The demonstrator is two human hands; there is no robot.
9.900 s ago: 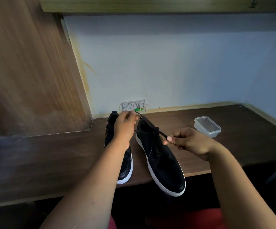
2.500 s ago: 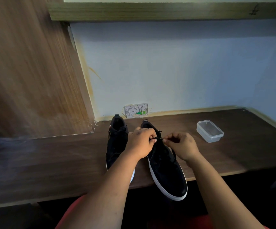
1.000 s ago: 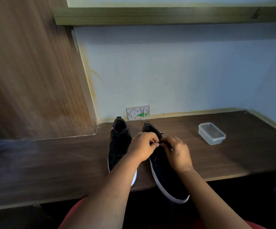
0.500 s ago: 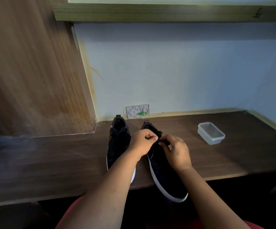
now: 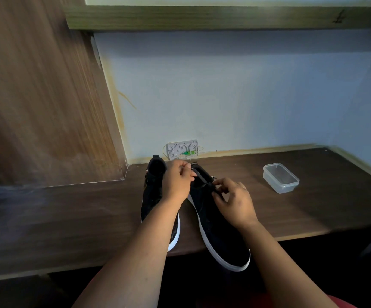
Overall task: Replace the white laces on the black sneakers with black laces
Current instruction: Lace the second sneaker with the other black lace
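A dark wooden desk (image 5: pixel 69 218) runs across the view, with a pale wall behind it and a tall wood panel (image 5: pixel 35 96) at about 10 o'clock. Two black sneakers with white soles stand side by side on the desk near the centre, toes toward the person. The left sneaker (image 5: pixel 155 196) lies at 6 o'clock of a small white wall box (image 5: pixel 182 147). The right sneaker (image 5: pixel 215 230) angles toward 5 o'clock, its toe past the desk edge.

The left hand (image 5: pixel 176 185) is over the top of the right sneaker, fingers (image 5: pixel 188 168) curled and apparently pinching a black lace (image 5: pixel 206 185) near the collar, though dark lace on dark shoe makes the grip hard to read. The right hand (image 5: pixel 235 201), at 4 o'clock of the left, rests over the sneaker's tongue, thumb and forefinger pinching the same lace, the other fingers loosely spread.

A clear plastic container (image 5: pixel 281 177) sits at 3 o'clock of the hands, well apart from the sneakers
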